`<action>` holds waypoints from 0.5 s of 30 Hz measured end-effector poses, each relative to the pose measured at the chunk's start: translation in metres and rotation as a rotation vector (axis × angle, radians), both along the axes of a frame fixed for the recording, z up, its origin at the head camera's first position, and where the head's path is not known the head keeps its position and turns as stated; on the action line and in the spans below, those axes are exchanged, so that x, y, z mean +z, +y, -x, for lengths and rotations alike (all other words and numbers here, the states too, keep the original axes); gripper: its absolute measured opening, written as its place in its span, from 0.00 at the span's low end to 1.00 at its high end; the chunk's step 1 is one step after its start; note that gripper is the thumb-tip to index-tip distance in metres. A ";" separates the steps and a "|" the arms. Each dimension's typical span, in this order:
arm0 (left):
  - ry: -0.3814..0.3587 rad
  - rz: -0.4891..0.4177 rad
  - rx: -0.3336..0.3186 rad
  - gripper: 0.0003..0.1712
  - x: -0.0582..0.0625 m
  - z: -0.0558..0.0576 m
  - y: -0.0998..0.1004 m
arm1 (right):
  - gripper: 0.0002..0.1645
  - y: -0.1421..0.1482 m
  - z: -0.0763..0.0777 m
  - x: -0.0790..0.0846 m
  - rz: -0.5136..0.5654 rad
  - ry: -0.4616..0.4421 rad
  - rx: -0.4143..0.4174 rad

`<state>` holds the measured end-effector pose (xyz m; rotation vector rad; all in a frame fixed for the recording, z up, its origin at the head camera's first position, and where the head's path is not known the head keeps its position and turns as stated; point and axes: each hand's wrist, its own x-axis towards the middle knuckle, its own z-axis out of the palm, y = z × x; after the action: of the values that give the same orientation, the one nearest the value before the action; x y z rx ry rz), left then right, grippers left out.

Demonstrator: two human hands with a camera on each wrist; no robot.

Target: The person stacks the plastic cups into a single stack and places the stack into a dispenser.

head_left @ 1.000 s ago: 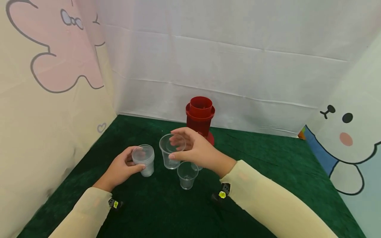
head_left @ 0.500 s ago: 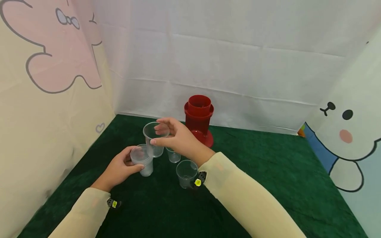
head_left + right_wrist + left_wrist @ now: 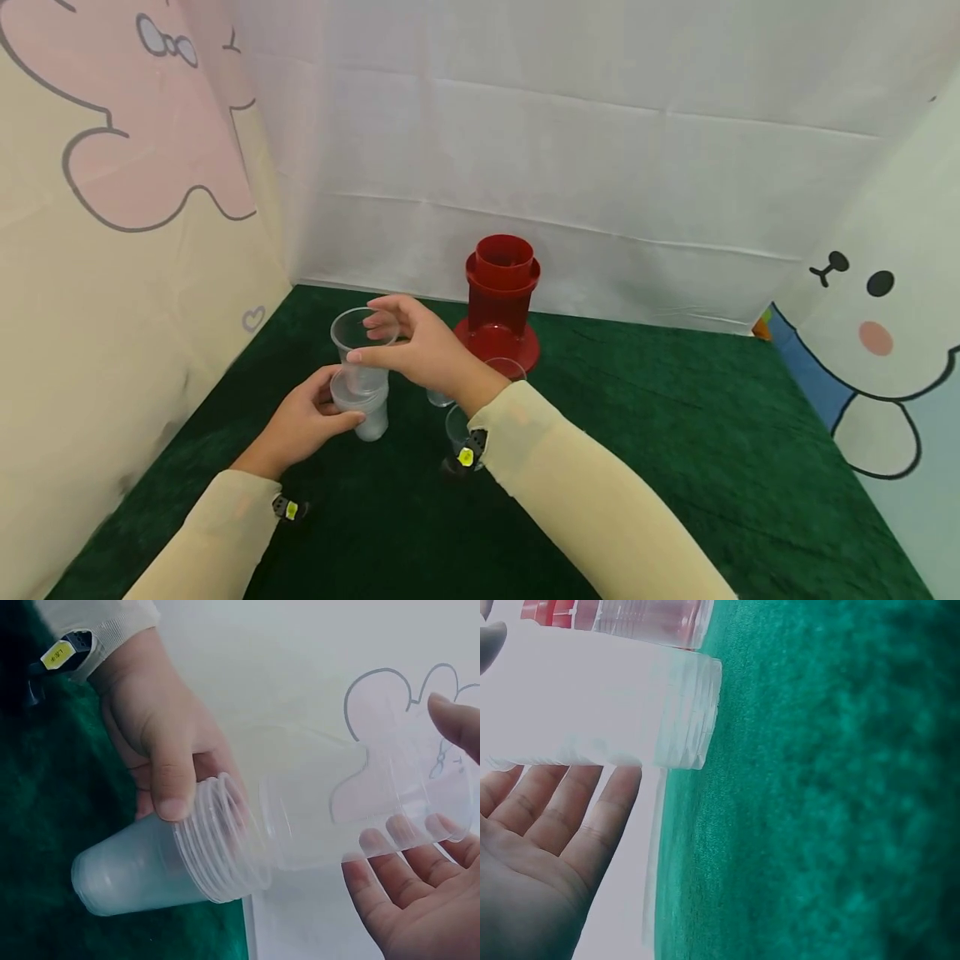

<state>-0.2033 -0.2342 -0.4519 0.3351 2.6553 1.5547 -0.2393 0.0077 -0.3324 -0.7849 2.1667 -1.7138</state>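
My left hand [image 3: 303, 421] grips a nested stack of clear plastic cups [image 3: 371, 423], thumb and fingers about its sides. Right above the stack, my right hand [image 3: 416, 346] holds a single clear plastic cup [image 3: 348, 340] near the rim, between thumb and fingers. In the right wrist view this cup [image 3: 315, 825] lines up with the stack [image 3: 135, 870], its base at the stack's mouth; whether it is inside is hard to tell. The left wrist view shows the pale stack [image 3: 682, 712] close to the green cloth, with fingers [image 3: 607, 817] against one side.
A red cylindrical stand with a round base [image 3: 501, 304] is at the back. Other clear cups stand partly hidden by my right arm, one cup [image 3: 454, 429] beneath the wrist and another cup [image 3: 439, 398] behind. Green cloth [image 3: 675, 417] covers the table; printed curtains enclose it.
My right hand has carried the single cup leftward, from beside the stack to over its mouth. The left hand and its stack have stayed nearly in place.
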 end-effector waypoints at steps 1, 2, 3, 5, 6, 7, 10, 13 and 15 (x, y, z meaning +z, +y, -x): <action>0.002 -0.001 -0.004 0.42 0.000 0.000 0.000 | 0.40 -0.001 0.000 -0.001 -0.003 0.003 -0.002; 0.004 -0.005 -0.007 0.42 0.000 0.001 0.000 | 0.40 -0.002 0.000 -0.003 -0.004 0.002 -0.001; 0.006 -0.008 -0.009 0.42 0.000 0.001 0.000 | 0.41 -0.003 0.000 -0.004 -0.007 0.002 -0.001; 0.006 -0.014 -0.009 0.42 0.000 0.000 0.000 | 0.41 -0.006 0.000 -0.007 -0.012 0.003 0.004; 0.006 -0.019 -0.009 0.42 0.001 -0.001 0.000 | 0.42 -0.007 0.000 -0.008 -0.013 0.001 0.005; 0.007 -0.021 -0.012 0.42 0.001 -0.001 0.000 | 0.42 -0.007 0.000 -0.009 -0.015 0.001 0.004; 0.011 -0.029 -0.016 0.42 0.001 -0.001 0.000 | 0.42 -0.010 0.000 -0.011 -0.016 0.005 -0.002; 0.015 -0.032 -0.022 0.42 0.000 0.000 0.000 | 0.42 -0.012 -0.001 -0.012 -0.021 0.012 -0.008; 0.015 -0.028 -0.016 0.42 0.000 0.000 0.000 | 0.42 -0.013 -0.001 -0.011 -0.023 0.014 -0.009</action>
<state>-0.2031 -0.2338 -0.4524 0.3707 2.6374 1.5922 -0.2383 -0.0054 -0.3437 -0.7849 2.1980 -1.6892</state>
